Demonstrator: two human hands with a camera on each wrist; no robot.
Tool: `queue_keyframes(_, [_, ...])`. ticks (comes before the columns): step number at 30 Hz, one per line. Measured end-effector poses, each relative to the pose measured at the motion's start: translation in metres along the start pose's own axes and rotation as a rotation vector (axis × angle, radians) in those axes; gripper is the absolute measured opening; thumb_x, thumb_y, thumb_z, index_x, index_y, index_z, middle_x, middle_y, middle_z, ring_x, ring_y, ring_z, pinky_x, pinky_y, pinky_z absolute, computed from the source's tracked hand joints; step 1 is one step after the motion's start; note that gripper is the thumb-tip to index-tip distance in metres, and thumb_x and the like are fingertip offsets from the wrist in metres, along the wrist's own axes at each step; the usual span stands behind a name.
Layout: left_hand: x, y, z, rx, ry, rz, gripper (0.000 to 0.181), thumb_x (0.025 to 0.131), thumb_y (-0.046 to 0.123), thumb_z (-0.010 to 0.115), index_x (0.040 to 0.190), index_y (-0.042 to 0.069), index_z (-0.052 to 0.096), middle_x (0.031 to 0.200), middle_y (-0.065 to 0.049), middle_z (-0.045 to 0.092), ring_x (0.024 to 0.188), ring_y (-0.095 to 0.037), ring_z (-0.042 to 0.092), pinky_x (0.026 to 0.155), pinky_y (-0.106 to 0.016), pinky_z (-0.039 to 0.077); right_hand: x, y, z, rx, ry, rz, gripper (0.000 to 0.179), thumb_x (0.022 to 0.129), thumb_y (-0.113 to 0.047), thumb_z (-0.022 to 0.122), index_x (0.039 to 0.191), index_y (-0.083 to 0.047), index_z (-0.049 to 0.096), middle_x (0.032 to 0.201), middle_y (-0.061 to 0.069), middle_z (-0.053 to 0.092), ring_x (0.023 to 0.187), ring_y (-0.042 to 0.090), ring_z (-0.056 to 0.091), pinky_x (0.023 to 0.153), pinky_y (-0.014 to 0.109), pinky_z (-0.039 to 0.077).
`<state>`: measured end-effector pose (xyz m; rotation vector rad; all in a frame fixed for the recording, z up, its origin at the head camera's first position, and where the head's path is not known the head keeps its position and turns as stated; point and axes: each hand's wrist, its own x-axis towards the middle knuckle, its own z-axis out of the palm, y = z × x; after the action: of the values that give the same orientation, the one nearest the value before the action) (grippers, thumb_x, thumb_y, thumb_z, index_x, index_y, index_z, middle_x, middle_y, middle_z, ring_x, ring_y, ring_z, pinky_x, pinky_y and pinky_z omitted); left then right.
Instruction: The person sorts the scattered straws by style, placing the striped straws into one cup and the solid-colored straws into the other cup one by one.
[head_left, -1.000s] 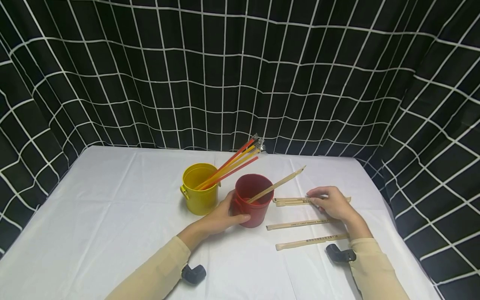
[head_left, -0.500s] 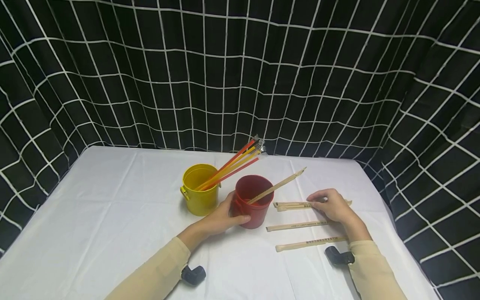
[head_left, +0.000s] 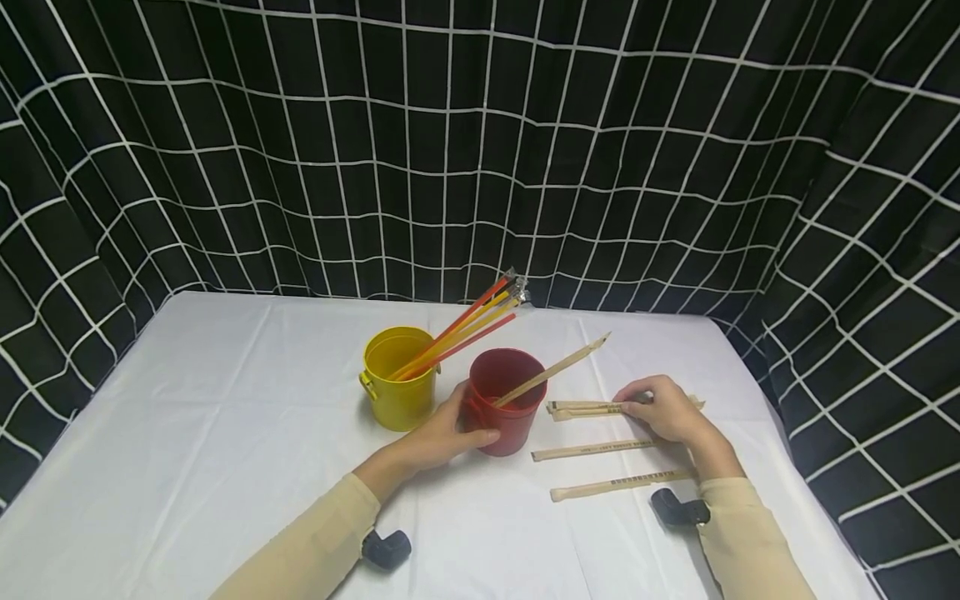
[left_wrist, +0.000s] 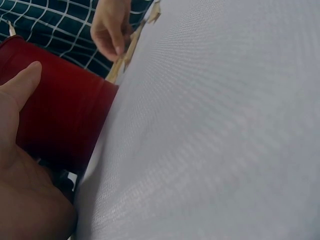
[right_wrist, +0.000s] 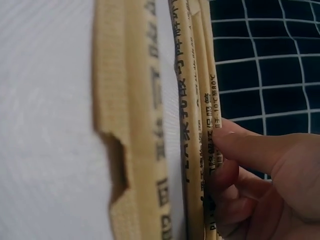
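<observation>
My left hand (head_left: 431,437) grips the small red bucket (head_left: 513,429), its thumb along the near side, as the left wrist view shows. One paper-wrapped straw (head_left: 558,367) leans out of this bucket to the right. To the right, my right hand (head_left: 663,408) pinches at a close-lying pair of paper-wrapped straws (head_left: 585,408) on the white cloth. In the right wrist view the thumb (right_wrist: 245,145) presses against the printed wrapper, with the other fingers curled below it. Two more wrapped straws lie nearer, a middle one (head_left: 592,451) and a front one (head_left: 618,484), both partly under the right forearm.
Left of the red bucket stands a yellow bucket (head_left: 401,406) with small handles. Several red, orange and yellow straws (head_left: 461,336) in clear wrap lean out of it, over the red bucket's back. A black curtain (head_left: 480,150) with white grid lines surrounds the white-covered table (head_left: 247,442).
The right hand and the pair of wrapped straws at its fingers have shifted slightly toward me. The left hand and both buckets stay in place.
</observation>
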<state>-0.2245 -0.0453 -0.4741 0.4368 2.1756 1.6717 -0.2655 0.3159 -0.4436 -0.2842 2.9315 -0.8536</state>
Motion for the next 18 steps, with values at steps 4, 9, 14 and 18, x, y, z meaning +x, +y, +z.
queue_keyframes(4, [-0.001,0.001,0.001,-0.001,0.002,-0.002,0.092,0.091,0.034,0.074,0.162,0.018,0.018,0.168,-0.006,0.027,0.158,-0.03,0.021,0.127,-0.058,0.02,-0.001,0.0,-0.002,0.005,0.011,0.01,0.013,0.093,-0.008,0.065,0.1,-0.004,0.075,0.109,0.02,0.073,0.109,0.04,0.067,0.101,0.061,0.052])
queue_keyframes(9, [-0.001,0.0,0.0,-0.002,0.004,-0.008,0.093,0.091,0.035,0.074,0.162,0.017,0.017,0.168,-0.006,0.026,0.158,-0.03,0.02,0.128,-0.058,0.019,-0.001,-0.002,-0.008,0.018,0.04,0.02,0.014,0.095,-0.009,0.065,0.104,-0.002,0.073,0.11,0.022,0.072,0.094,0.03,0.072,0.085,0.047,0.062])
queue_keyframes(14, [-0.001,-0.001,0.0,-0.005,0.002,-0.007,0.093,0.091,0.035,0.074,0.162,0.017,0.017,0.169,-0.006,0.025,0.159,-0.029,0.018,0.128,-0.058,0.018,-0.003,-0.006,-0.018,0.06,0.117,-0.019,0.02,0.097,-0.007,0.063,0.113,0.003,0.069,0.114,0.027,0.069,0.091,0.032,0.073,0.076,0.036,0.063])
queue_keyframes(18, [-0.001,0.0,0.0,-0.002,0.001,-0.011,0.094,0.09,0.037,0.074,0.162,0.017,0.017,0.169,-0.006,0.024,0.159,-0.03,0.017,0.128,-0.058,0.018,-0.005,-0.012,-0.026,0.117,0.189,-0.073,0.027,0.098,-0.007,0.062,0.123,0.003,0.066,0.121,0.029,0.065,0.088,0.022,0.074,0.069,0.02,0.058])
